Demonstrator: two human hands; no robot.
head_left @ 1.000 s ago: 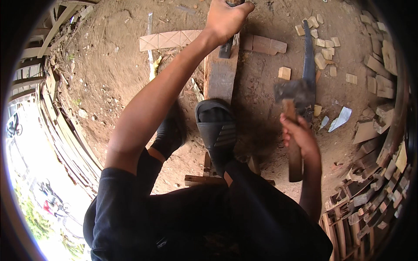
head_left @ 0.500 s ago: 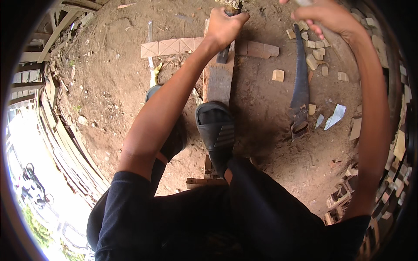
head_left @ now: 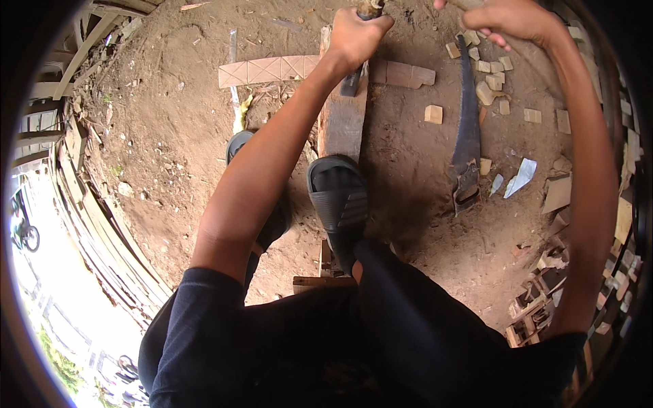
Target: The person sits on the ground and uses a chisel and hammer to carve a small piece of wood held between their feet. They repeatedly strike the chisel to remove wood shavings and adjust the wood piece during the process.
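Note:
My left hand (head_left: 358,37) is closed round a chisel (head_left: 351,83). Its dark blade comes out below the fist, resting at the wooden plank (head_left: 342,126), and the worn handle end shows above. A long reddish-brown wooden strip (head_left: 269,70), with crossed lines marked along its left half, lies crosswise over the plank. At the top right, my right hand (head_left: 513,24) grips a pale wooden handle (head_left: 468,4); whatever is at its far end lies beyond the picture. My right sandalled foot (head_left: 338,192) presses on the near end of the plank.
A handsaw (head_left: 468,129) lies on the dirt ground to the right, among several small wood blocks (head_left: 494,81). Metallic scraps (head_left: 522,178) sit beside it. Stacked wood pieces (head_left: 615,285) line the right rim, and long boards (head_left: 102,224) run along the left.
The frayed top of the chisel handle, partly visible before, now shows as a narrower stub above my left fist. My right hand has shifted slightly upward. The view has moved a little.

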